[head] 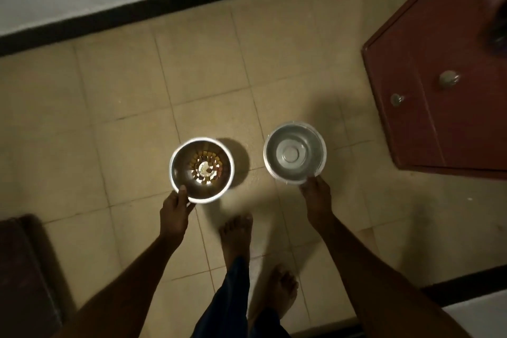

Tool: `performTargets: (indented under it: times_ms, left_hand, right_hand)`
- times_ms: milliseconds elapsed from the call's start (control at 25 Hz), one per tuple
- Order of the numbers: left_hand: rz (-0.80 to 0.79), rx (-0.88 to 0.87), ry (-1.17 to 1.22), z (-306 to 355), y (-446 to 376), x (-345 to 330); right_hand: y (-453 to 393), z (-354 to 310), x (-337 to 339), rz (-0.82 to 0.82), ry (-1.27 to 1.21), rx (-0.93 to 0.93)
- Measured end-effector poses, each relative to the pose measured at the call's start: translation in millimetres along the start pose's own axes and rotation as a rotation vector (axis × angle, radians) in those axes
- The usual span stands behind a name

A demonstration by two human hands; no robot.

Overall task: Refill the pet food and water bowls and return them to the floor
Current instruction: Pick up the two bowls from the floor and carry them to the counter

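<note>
Two arms reach straight down and forward, one round steel bowl in each hand. Left hand (175, 207) pinches the near rim of the shiny round metal bowl holding brown kibble (202, 170), thumb hooked over the edge and the other fingers tucked underneath where I can't see them. Right hand (315, 191) has its grip on the near rim of the second round metal bowl, filled with water (295, 152), and its fingers are mostly hidden below the rim too. Both bowls sit level above the beige tiled floor (137, 90); hard to say if either one touches it. Bare feet (236, 233) stand between the arms. Red-brown wooden cabinet with round knobs (428, 107) is cut off at right, and the blurry dark block (24, 269) at bottom left I can't identify.
</note>
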State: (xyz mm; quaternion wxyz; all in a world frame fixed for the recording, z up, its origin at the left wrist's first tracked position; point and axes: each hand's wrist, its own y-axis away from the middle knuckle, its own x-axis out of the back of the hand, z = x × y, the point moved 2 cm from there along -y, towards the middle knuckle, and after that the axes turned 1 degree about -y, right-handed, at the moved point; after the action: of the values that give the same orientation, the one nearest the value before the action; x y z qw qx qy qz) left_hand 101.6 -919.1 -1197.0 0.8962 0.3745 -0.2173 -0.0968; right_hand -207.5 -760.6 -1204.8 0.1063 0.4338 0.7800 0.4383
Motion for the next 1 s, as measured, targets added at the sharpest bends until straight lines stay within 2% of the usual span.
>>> performTargets:
  times_ms: [120,240,360,560,800,1000]
  left_hand:
    - [-0.003,-0.072,0.010,88,63,33]
    - [0.010,-0.162,0.037,206,151,75]
    - [-0.003,-0.268,0.048,316,242,112]
    - [0.007,-0.385,0.146,464,392,181]
    - [-0.010,-0.456,0.345,550,538,251]
    - [-0.057,-0.466,0.488,556,659,283]
  right_hand:
    - [77,-66,20,-0.010,0.031,0.041]
    - [182,-162,42,0.006,0.038,0.114]
    - [283,-262,63,-0.024,-0.066,0.237]
    - [443,-398,102,-0.072,-0.203,0.469]
    - [603,-497,161,-0.121,-0.344,0.628]
    - [729,-501,228,-0.140,-0.434,0.706]
